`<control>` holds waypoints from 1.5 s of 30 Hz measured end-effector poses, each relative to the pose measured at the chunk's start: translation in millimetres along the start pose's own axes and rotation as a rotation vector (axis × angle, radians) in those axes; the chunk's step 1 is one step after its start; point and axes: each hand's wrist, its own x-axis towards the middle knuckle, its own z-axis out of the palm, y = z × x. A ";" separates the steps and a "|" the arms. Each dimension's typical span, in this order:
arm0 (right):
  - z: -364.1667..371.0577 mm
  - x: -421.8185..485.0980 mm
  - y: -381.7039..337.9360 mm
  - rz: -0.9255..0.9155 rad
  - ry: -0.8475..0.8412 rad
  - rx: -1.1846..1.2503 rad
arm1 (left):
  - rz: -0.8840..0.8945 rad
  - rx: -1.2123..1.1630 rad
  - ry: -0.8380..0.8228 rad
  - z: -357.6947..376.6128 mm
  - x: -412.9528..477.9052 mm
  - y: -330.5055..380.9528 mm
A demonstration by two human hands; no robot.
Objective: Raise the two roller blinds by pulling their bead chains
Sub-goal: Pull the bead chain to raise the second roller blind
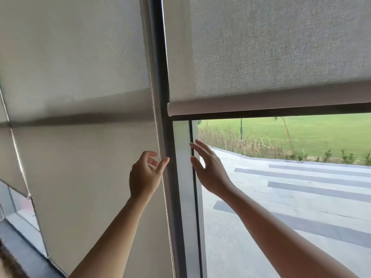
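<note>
Two grey roller blinds hang side by side at a window. The left blind [76,137] reaches down to the sill. The right blind [271,47] is partly raised, its bottom bar [261,101] level with the frame's crossbar. A white bead chain [158,137] runs down the left blind's right edge. My left hand [145,173] is open, its fingers apart around the chain without gripping it. My right hand [208,167] is open too, held flat in front of the glass to the right of the dark mullion [166,117], holding nothing.
Below the right blind the glass shows a paved path [301,197] and a lawn [301,133] outside. Another bead chain [19,157] hangs at the far left. A grey sill [24,249] runs along the lower left.
</note>
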 end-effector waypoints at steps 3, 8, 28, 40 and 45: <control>14.1 -3.5 -9.5 0.057 0.058 -0.040 | 0.164 0.002 -0.006 -5.8 5.7 -11.0; 37.3 -13.2 -44.5 0.113 0.214 -0.058 | 0.355 -0.045 -0.007 -26.1 -3.5 -30.8; 28.4 -3.4 -216.4 -0.080 0.318 1.037 | 0.380 -0.555 -0.081 -94.1 -121.3 -8.8; 81.0 -116.1 -163.5 0.101 0.544 0.683 | 0.520 -0.320 -0.596 -77.0 -188.8 -76.7; 106.1 -150.5 -134.5 0.159 0.606 0.411 | 0.465 -0.298 -1.057 -78.2 -116.2 -61.6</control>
